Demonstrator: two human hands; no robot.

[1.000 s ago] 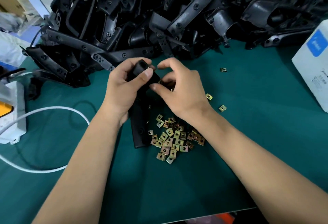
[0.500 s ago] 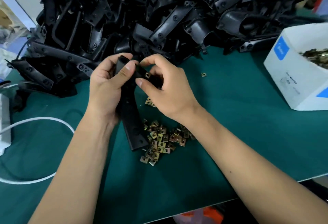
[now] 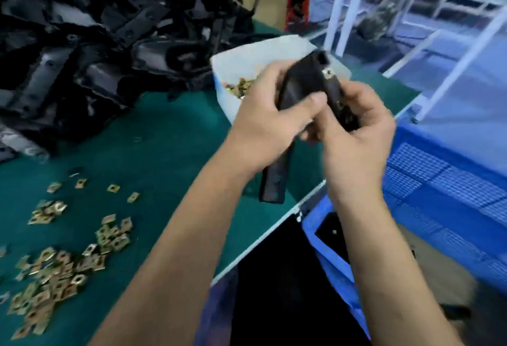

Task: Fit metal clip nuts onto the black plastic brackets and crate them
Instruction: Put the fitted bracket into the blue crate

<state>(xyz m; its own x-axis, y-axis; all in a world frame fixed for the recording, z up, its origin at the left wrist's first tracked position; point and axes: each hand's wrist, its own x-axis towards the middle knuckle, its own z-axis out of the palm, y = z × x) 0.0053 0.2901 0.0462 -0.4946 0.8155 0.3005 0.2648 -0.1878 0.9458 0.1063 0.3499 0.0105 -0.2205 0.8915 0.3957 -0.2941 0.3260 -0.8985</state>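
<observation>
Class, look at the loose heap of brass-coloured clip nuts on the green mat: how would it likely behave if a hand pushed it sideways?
The clip nuts would probably scatter rather than slide as one, since they lie loose and separate. Being flat, they seem unlikely to roll. The green mat looks matte, so it may slow them.

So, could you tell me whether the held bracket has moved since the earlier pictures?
Yes: the bracket has moved right, away from the clip nuts, to the white box.

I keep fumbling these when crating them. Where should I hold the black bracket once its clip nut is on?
Probably around the plain middle of the bracket, from its left side as the left hand does: the clip nut sits near the top end.
</observation>
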